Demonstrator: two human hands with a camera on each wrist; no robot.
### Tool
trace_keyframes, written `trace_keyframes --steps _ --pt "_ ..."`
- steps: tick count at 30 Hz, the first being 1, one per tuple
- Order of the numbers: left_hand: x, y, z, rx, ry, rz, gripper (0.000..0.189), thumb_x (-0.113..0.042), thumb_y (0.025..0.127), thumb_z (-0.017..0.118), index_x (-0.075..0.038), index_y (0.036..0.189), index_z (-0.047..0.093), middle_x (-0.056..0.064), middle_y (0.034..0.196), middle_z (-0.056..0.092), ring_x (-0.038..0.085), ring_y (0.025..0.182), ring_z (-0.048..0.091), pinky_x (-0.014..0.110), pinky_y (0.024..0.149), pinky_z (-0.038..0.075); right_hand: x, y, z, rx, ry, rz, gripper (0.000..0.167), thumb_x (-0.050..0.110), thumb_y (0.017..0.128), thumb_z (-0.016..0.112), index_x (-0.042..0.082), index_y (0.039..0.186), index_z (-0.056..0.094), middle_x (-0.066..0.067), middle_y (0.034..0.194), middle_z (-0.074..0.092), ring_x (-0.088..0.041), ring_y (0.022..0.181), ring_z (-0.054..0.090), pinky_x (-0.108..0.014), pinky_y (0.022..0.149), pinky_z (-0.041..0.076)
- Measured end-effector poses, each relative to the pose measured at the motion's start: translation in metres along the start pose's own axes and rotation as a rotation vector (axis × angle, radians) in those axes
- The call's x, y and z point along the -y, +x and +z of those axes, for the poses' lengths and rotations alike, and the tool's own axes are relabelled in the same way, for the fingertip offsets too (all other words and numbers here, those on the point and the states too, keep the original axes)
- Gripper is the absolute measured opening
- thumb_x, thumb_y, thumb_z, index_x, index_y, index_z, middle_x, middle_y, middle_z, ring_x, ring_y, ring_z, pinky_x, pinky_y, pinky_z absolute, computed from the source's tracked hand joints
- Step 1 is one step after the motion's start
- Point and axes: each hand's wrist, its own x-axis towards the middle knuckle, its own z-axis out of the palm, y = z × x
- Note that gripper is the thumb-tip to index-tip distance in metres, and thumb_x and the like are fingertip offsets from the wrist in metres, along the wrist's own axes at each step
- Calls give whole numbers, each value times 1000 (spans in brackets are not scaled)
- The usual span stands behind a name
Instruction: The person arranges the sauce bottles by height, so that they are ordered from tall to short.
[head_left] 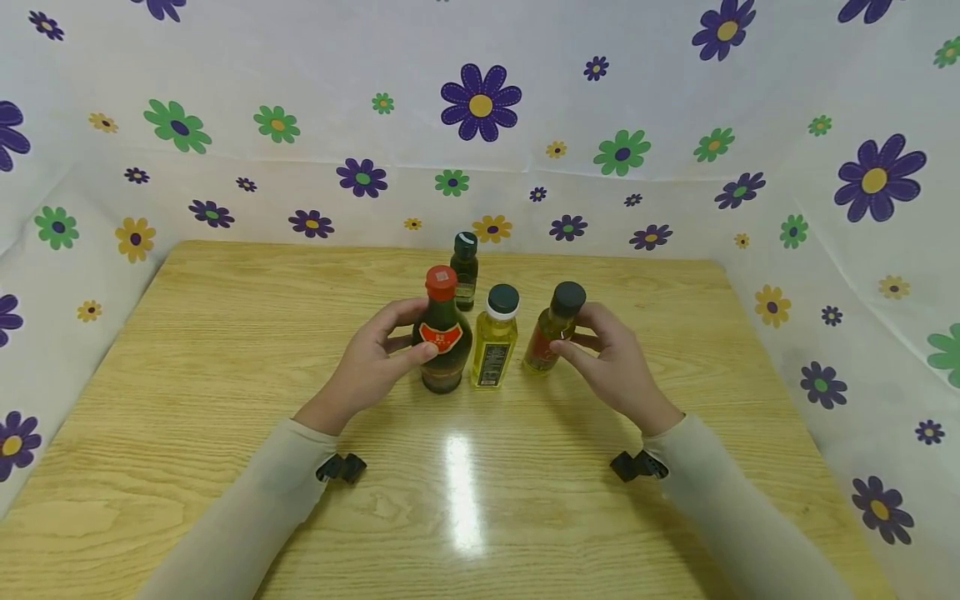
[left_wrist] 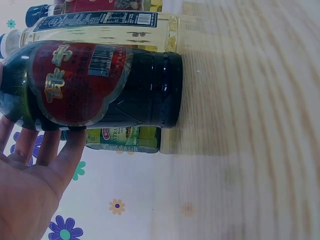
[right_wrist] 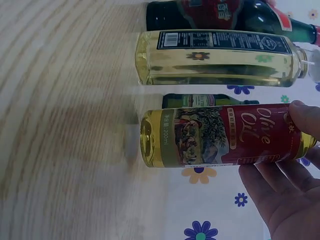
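Note:
My left hand (head_left: 371,357) holds a dark glass condiment bottle (head_left: 445,333) with a red cap, thumb in front and fingers around its far side. The left wrist view shows that bottle's large red label (left_wrist: 75,82) with gold characters. On the right, my right hand (head_left: 621,364) grips a small olive oil bottle (right_wrist: 215,135) near its neck. This one has a dark cap (head_left: 569,297), a red label and a slight lean in the head view. Between them stands a clear bottle of yellow oil (head_left: 495,354) with a dark green cap, touched by neither hand.
Behind the red-capped bottle stands a smaller dark green bottle (head_left: 466,267), partly hidden. All the bottles are grouped toward the back middle of the wooden table (head_left: 225,350). White cloth (head_left: 315,75) with printed flowers borders the table's back and sides.

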Motion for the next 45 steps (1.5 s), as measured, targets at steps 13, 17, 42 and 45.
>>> trace_keyframes --steps 13,17,42,45 --pt "1 1 0 0 3 2 56 -13 98 73 -13 149 51 7 143 56 23 132 52 50 107 50 1 -7 8 76 33 41 42 5 96 74 7 136 60 -10 131 64 -29 125 62 -43 100 56" --pt "2 1 1 0 7 1 56 -14 98 73 -13 149 51 8 143 56 23 132 52 50 106 50 0 -8 10 76 46 39 43 4 95 74 7 136 60 -9 131 64 -28 124 62 -43 100 56" --pt "3 0 0 -8 4 14 56 -16 97 75 -13 149 52 7 141 57 21 130 53 52 105 50 2 -9 20 57 48 52 45 6 92 79 8 133 61 -10 129 66 -29 120 64 -46 100 56" --pt "3 0 0 -6 -1 16 56 -16 97 75 -13 148 52 7 141 57 22 130 53 52 105 50 3 -9 21 57 45 43 44 6 93 78 7 133 61 -10 128 66 -30 119 64 -46 99 56"
